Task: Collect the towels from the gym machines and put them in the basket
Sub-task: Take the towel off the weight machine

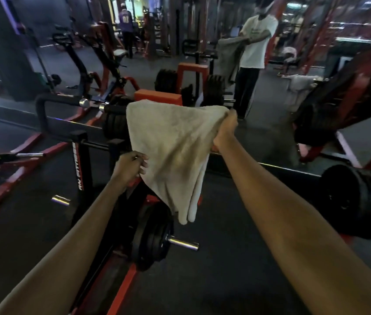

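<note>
From the head camera, your right hand (226, 128) pinches the towel (170, 155) by its top corner while your left hand (130, 165) grips its lower edge — spread above the weight machine (82, 160), likely to fold it. No basket shows.

Two bare hands are in view, the left hand (130, 165) and the right hand (225, 130), both gripping one beige towel (173, 151). One second towel (300, 87), paler, drapes over a machine at the right. Three stacks of black weight plates can be counted: one low stack (152, 237), one right stack (357, 201) and one far stack (114, 126) behind the beige towel. One mirror (270, 142) reflects one person in white (257, 42). One person in purple (126, 21) stands far back.
</note>
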Motion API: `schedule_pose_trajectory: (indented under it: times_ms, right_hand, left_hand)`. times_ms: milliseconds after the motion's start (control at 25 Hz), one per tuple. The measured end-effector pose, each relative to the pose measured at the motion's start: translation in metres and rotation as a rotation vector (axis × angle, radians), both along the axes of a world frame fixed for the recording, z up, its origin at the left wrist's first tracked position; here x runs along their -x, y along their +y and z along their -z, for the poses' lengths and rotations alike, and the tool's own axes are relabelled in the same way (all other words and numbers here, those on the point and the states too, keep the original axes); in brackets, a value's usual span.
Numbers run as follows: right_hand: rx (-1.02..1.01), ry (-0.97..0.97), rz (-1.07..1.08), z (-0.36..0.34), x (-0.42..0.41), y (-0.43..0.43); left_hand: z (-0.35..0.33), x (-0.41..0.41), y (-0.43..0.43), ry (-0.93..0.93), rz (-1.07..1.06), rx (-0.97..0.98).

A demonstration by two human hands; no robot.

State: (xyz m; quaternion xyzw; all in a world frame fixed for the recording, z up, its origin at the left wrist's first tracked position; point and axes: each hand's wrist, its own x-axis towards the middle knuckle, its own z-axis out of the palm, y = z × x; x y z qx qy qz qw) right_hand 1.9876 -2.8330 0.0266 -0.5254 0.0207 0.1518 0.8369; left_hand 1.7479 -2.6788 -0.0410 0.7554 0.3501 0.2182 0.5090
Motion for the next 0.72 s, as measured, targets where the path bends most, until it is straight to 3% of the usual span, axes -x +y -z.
schedule_pose_trajectory:
  times_ms: [80,200,320,480,720]
  right_hand:
    - [0.136,0.036,-0.067,0.007,-0.02,-0.047]
    - [0.609,0.011,-0.399,0.017,-0.024,-0.119]
    - [0.878,0.055,-0.685,0.022,-0.012,-0.171]
    - [0.982,0.142,-0.867,0.013,0.008,-0.236]
    - [0.923,0.285,-0.73,0.04,0.015,-0.342]
  left_hand:
    - [-0.003,-0.022,-0.018,-0.019,0.05,0.003]
    - [-0.002,-0.061,-0.05,-0.084,0.097,0.008]
    - [-0.003,-0.095,-0.093,-0.138,0.177,-0.011]
    - [-0.005,-0.135,-0.154,-0.218,0.293,-0.027]
    - [-0.003,-0.189,-0.233,-0.204,0.5,0.049]
